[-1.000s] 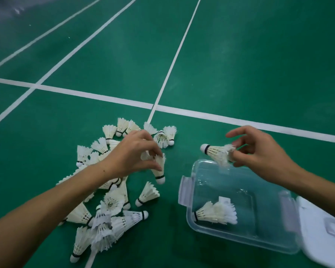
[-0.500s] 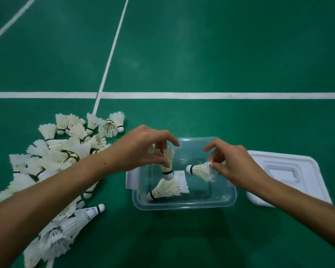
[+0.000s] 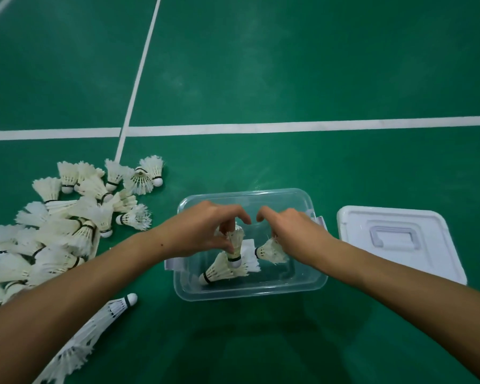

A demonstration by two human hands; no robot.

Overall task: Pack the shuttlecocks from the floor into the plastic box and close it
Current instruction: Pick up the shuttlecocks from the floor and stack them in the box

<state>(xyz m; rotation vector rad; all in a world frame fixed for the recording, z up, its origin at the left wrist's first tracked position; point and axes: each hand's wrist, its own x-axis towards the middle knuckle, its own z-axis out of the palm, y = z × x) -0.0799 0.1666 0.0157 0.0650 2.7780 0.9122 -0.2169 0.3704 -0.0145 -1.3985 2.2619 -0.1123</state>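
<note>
Both hands have sunk lower into the plastic box [image 3: 302, 284]: left hand [image 3: 205, 231] pinches a cork-down shuttlecock [image 3: 234, 245], right hand [image 3: 291, 231] grips another shuttlecock [image 3: 270, 252]; a third shuttlecock [image 3: 219, 270] lies beneath.

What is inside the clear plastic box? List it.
One shuttlecock lies on the bottom of the plastic box. The left hand and right hand each hold another over it. Whatever lies beneath the hands is hidden.

Green floor [image 3: 261, 79] bears shuttlecocks [image 3: 67, 225], plastic box [image 3: 250, 293], lid [image 3: 399, 239].
</note>
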